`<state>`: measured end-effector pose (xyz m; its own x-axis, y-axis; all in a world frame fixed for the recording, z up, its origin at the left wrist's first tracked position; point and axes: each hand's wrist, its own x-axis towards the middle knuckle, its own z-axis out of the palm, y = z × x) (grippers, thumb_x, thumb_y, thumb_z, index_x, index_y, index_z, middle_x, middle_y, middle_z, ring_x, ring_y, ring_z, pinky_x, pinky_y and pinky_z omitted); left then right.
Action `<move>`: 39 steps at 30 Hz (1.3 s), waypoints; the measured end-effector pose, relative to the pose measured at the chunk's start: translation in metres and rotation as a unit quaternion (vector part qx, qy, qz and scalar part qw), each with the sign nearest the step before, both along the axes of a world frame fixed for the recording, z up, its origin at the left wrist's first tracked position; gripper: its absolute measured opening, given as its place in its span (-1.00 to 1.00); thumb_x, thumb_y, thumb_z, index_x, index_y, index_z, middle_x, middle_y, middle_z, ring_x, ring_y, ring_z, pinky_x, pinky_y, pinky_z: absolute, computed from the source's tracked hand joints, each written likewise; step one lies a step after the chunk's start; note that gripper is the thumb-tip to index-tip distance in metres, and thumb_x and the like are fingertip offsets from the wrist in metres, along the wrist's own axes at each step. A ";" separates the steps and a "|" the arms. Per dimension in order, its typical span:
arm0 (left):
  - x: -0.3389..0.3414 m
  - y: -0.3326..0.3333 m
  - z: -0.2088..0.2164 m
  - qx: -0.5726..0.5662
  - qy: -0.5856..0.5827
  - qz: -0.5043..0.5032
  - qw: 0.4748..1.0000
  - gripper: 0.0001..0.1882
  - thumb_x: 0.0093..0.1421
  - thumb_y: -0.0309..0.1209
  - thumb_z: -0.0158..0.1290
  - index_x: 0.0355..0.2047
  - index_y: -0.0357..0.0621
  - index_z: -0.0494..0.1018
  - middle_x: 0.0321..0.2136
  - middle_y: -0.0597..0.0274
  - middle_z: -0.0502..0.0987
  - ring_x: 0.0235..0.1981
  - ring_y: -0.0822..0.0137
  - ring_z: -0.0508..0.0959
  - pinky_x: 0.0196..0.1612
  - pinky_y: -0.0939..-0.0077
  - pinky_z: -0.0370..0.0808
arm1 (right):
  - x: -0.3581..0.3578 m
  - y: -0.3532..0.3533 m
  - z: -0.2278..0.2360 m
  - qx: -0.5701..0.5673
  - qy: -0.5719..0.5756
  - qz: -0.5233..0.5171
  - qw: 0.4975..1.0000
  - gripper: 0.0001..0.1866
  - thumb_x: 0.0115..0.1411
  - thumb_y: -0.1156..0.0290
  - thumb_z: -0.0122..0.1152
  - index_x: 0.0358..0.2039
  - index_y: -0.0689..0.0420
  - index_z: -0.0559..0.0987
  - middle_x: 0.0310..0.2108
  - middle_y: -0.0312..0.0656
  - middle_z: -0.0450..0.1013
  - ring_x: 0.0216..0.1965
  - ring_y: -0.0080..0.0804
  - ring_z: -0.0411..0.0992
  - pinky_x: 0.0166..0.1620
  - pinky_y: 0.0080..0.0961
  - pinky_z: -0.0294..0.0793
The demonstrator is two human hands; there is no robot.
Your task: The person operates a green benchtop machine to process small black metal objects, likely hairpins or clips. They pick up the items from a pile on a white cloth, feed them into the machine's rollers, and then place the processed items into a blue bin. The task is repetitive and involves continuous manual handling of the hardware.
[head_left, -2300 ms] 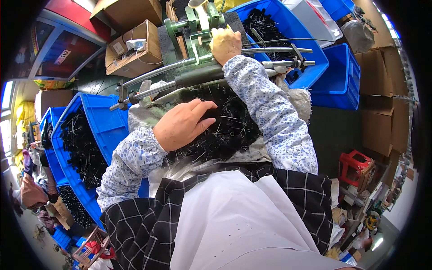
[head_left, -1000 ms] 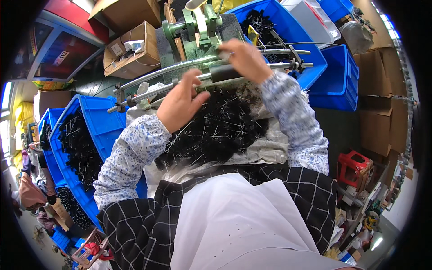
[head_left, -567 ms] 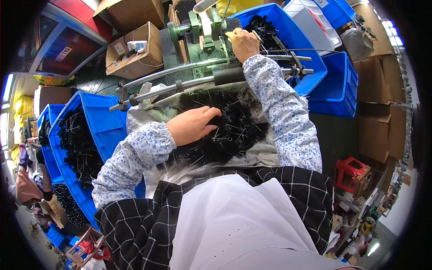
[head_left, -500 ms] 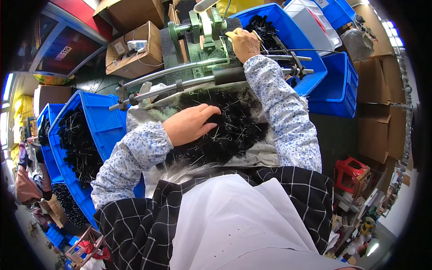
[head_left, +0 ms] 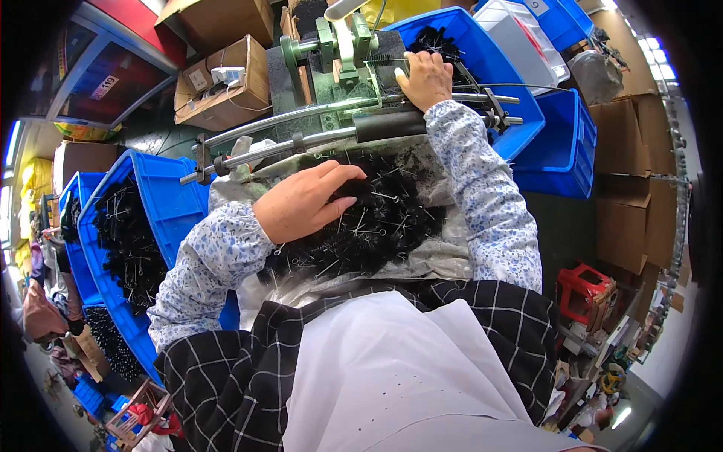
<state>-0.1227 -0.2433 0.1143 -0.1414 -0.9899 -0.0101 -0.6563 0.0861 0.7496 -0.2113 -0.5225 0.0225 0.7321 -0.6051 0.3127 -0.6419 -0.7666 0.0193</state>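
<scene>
Across the lap, as we looked down from the head camera, a pale cloth (head_left: 444, 260) bore a heap of black-bristled wire pieces (head_left: 384, 218), some with looped ends. We took the cloth to be spread there to keep the loose pieces together and close to the fingers.

Our left hand (head_left: 305, 202) was over the heap's left side, thumb and forefinger well parted, with nothing visible between them; we could not tell whether it touched the bristles. That spot seemed handy for reaching single pieces.

Our right hand (head_left: 427, 79) was beyond the metal rails (head_left: 260, 147), beside the green machine (head_left: 346, 56). One slender bristled piece (head_left: 386, 59) lay sideways at the machine, its right end by our forefinger. Thumb and forefinger stood a little apart there, and we could not tell whether any fingers gripped that end. Such a sideways lie appeared to leave the hand clear of the machine's middle.

Blue bins, one at left (head_left: 177, 200) and one at right (head_left: 516, 83), flanked us with more black pieces, presumably for easy reach.
</scene>
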 end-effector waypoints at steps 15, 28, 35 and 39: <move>-0.004 -0.006 0.010 0.039 -0.016 -0.009 0.999 -0.67 0.17 -0.37 -0.06 -0.05 -0.14 0.27 -0.29 0.02 0.37 -0.27 0.05 0.46 -0.20 0.29 0.42 | 0.048 0.047 -0.012 0.014 -0.065 0.066 0.996 -0.81 -0.02 0.25 0.07 -0.42 0.05 0.52 -0.41 -0.24 0.48 -0.24 -0.26 0.39 -0.21 -0.23 0.27; 0.006 -0.015 0.005 -0.041 0.035 0.041 0.998 -0.68 0.08 -0.54 0.03 -0.11 -0.15 0.39 -0.28 0.16 0.46 -0.40 0.34 0.46 -0.29 0.52 0.44 | 0.007 -0.029 0.000 0.039 -0.018 0.013 0.999 -0.76 0.08 0.27 -0.02 -0.27 -0.13 0.58 -0.28 -0.28 0.50 -0.17 -0.28 0.40 -0.12 -0.21 0.31; 0.001 -0.028 0.004 -0.021 0.041 0.051 0.998 -0.68 0.08 -0.51 0.05 -0.11 -0.15 0.39 -0.35 0.16 0.47 -0.45 0.37 0.46 -0.33 0.52 0.43 | -0.025 -0.071 0.024 -0.050 0.014 -0.019 0.998 -0.78 0.11 0.28 0.02 -0.23 -0.14 0.57 -0.33 -0.24 0.49 -0.22 -0.29 0.44 -0.19 -0.28 0.40; -0.005 -0.038 -0.002 -0.060 0.049 0.148 0.986 -0.67 0.09 -0.49 0.05 -0.09 -0.16 0.38 -0.36 0.14 0.47 -0.47 0.39 0.46 -0.33 0.52 0.43 | -0.046 -0.003 0.067 0.261 -0.082 0.164 0.948 -0.69 0.20 0.28 0.01 -0.10 0.15 0.46 -0.24 -0.16 0.47 -0.25 -0.28 0.44 -0.16 -0.44 0.41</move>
<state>-0.1277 -0.2813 0.1120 0.1586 -0.9813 0.1094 -0.5903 -0.0054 0.8072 -0.2577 -0.5251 0.0895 0.8750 -0.4571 0.1592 -0.3289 -0.8029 -0.4972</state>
